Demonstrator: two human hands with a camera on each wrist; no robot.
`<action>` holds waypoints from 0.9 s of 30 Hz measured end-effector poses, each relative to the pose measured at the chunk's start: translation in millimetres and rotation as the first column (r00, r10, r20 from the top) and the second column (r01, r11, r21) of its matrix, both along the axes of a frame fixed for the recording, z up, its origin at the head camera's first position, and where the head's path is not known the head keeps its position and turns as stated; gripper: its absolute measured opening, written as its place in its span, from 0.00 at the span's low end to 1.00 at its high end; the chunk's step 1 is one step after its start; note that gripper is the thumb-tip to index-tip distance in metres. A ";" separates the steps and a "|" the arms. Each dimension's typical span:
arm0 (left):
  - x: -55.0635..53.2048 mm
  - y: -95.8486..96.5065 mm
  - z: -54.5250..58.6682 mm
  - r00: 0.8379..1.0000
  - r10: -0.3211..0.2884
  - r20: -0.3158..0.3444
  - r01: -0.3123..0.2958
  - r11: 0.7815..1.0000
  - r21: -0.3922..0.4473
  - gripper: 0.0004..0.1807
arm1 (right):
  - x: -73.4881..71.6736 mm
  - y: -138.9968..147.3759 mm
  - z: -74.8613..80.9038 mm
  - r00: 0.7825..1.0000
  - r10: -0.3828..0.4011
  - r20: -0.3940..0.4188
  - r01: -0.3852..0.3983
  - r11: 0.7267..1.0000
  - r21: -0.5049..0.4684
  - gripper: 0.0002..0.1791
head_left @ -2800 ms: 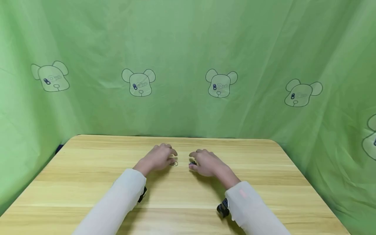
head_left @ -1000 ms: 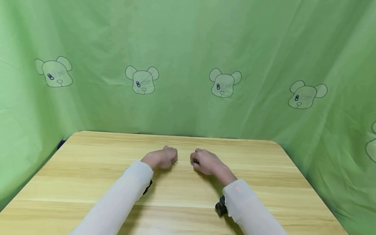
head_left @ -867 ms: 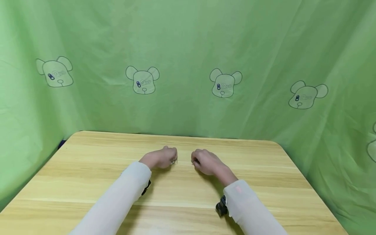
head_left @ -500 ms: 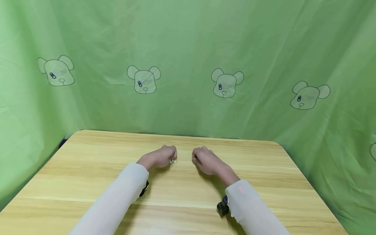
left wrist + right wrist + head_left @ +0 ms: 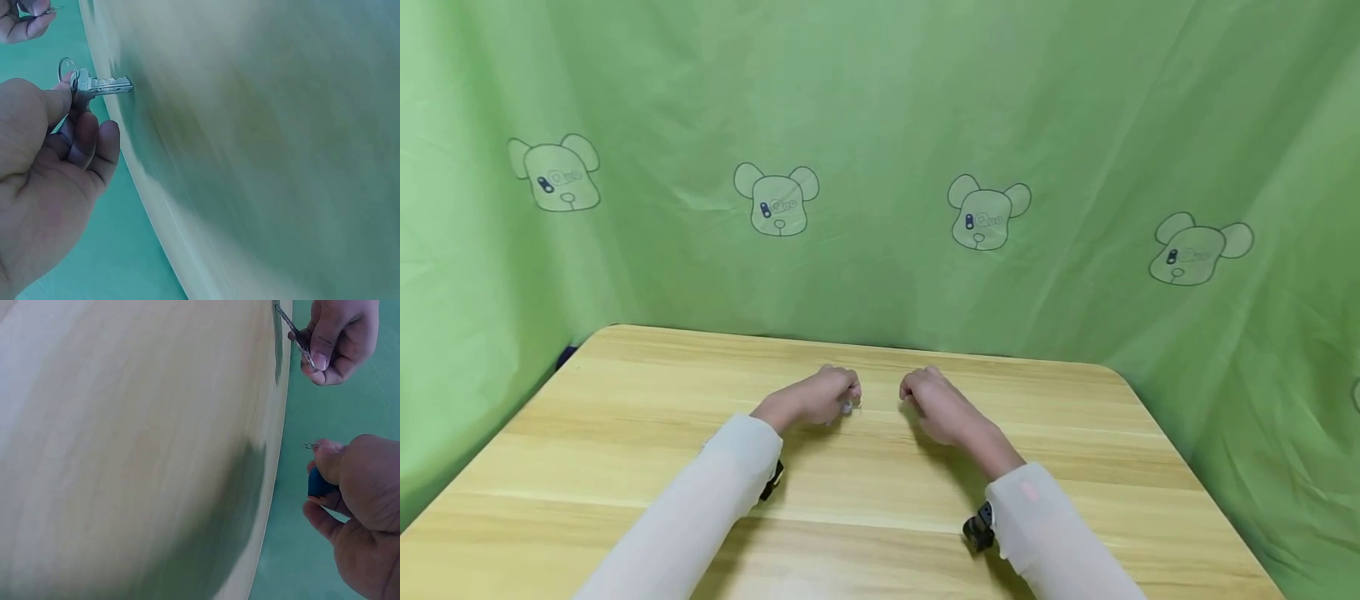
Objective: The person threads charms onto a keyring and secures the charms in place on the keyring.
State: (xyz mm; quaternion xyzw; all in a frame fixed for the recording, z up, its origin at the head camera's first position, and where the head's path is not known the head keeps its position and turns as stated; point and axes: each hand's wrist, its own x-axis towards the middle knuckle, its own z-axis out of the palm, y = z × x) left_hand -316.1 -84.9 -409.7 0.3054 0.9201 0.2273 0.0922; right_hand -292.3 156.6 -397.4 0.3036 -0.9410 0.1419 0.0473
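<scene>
My left hand [image 5: 823,396] pinches a silver key [image 5: 107,85] by its metal ring [image 5: 65,69], between thumb and forefinger. The blade points away from the fingers, a little above the table. Across a small gap, my right hand [image 5: 942,408] holds a small dark blue object [image 5: 319,483] with an orange edge. A bit of metal hook or chain [image 5: 310,445] pokes out past the thumb tip. Most of the blue object lies hidden in the fingers, so its kind cannot be told. The two hands are apart, near the table's far side.
A light wood-grain table [image 5: 865,483] lies under both forearms. Behind it hangs a green curtain [image 5: 880,167] printed with bear heads. A black wrist camera [image 5: 978,528] sits under the right cuff, and another black device [image 5: 772,481] under the left.
Both hands were reaching down with looser fingers at first, the ring beside the left one. Since then the fingers have closed on the key ring and the blue object, and both have risen slightly.
</scene>
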 end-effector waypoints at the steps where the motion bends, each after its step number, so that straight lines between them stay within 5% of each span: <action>1: -0.1 0.4 0.3 1.000 -0.005 -0.007 0.005 1.000 0.000 0.08 | 0.0 0.8 -0.1 1.000 0.002 -0.009 -0.002 1.000 -0.003 0.04; 14: 2.7 5.7 4.7 0.995 -0.053 -0.081 0.059 0.996 0.072 0.10 | 1.2 7.2 1.6 0.998 0.013 -0.056 -0.014 1.000 -0.007 0.03; 27: 10.5 10.2 11.0 1.000 0.016 -0.003 -0.015 0.977 0.213 0.11 | 4.3 9.1 4.0 0.995 0.005 -0.100 -0.020 0.988 -0.151 0.08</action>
